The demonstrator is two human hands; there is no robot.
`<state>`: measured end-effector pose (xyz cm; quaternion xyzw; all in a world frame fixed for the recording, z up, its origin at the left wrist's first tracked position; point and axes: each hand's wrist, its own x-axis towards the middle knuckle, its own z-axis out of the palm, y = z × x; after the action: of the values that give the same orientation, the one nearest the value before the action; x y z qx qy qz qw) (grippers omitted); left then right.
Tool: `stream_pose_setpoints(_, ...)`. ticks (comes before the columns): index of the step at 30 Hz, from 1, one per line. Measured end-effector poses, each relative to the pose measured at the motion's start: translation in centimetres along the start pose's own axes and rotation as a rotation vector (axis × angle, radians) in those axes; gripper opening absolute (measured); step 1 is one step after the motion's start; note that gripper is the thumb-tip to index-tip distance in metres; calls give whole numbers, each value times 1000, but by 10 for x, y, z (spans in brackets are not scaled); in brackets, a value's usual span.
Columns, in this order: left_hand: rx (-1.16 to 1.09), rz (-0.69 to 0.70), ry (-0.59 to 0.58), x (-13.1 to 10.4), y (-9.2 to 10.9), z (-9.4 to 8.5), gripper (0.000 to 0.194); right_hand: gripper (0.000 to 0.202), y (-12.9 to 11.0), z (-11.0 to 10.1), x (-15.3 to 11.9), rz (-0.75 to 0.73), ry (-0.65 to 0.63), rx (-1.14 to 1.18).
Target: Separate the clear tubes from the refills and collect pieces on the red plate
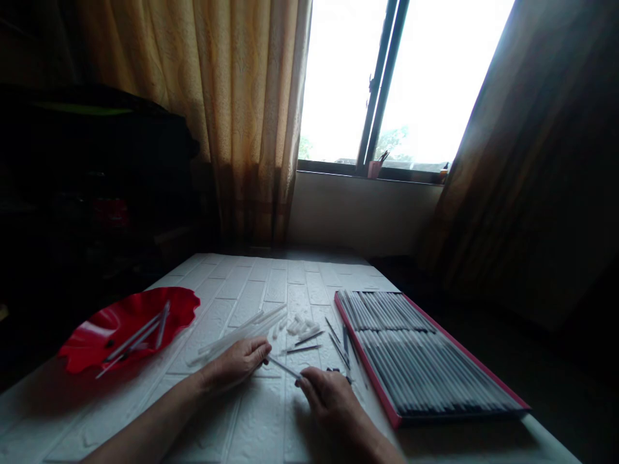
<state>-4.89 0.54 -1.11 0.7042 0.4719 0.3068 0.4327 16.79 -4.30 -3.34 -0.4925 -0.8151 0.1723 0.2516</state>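
A slim, greyish pen (285, 368) stretches between my two hands above the white brick-patterned tabletop (261, 425). My left hand (244, 357) pinches its far-left end. Around the other end, the fingers of my right hand (329, 393) are closed. Just beyond my left hand lie several long translucent tubes (246, 332). Small whitish plugs (302, 324) form a loose pile past the pen. Near them rest thin dark refills (304, 349). Small dark pieces (338, 370), partly hidden, lie beside my right hand.
On the right, a pink-edged box (391, 412) holds two rows of pens. At the left is a red wavy-rimmed bowl (188, 303) with several pens in it. More dark refills (338, 348) lie along the box. Behind are a curtain (246, 116) and a bright window (338, 84).
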Motion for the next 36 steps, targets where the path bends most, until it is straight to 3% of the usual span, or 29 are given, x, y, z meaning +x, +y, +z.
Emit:
stream_pose_setpoints(12,-109,-83,10,3,-9,8,41,27,0,10,3,71,49,-49)
stream_pose_setpoints(17,-176,-103,-9,7,-14,10,55,24,-8,-1,0,115,117,-66)
stream_pose_setpoints(22,-196,-111,-26,12,-21,8,70,29,0,-45,-15,190,274,-13)
stream_pose_setpoints(25,-155,-86,-60,10,-23,7,64,34,30,-84,-31,298,408,-2)
stream_pose_setpoints(28,-113,-67,-90,8,-20,7,56,34,71,-123,-50,568,553,-103)
stream_pose_setpoints(32,-62,-6,-35,7,-12,7,46,33,115,-160,-76,854,559,-359)
stream_pose_setpoints(36,-1,41,-38,8,-10,4,37,32,127,-171,-87,984,498,-474)
